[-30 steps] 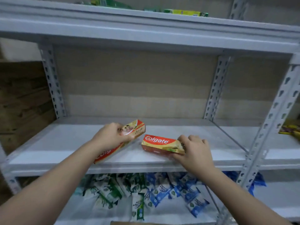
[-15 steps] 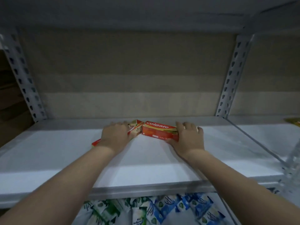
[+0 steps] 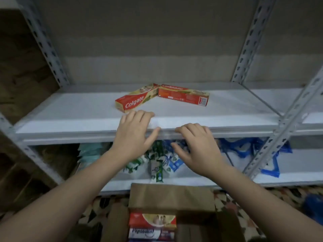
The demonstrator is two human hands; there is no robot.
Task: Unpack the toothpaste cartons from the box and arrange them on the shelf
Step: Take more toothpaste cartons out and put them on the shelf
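Two cartons down, both hands free, more waiting in the box.

Head view: the left Colgate carton (image 3: 135,100) and the right Colgate carton (image 3: 183,96) lay flat on the middle shelf (image 3: 70,109), far ends touching in a shallow V, so they looked placed but not yet squared up. The left hand (image 3: 133,137) hovered over the shelf's near edge, fingers spread and holding nothing; the right hand (image 3: 195,147) hung just beside it, a little nearer and lower, fingers loosely bent, also holding nothing. Down at the near edge the open cardboard box (image 3: 172,198) showed a Pepsodent carton (image 3: 151,233) and another above it. By the look of it, this was an early stage: two shelved, at least two left to unpack, how many more hidden.
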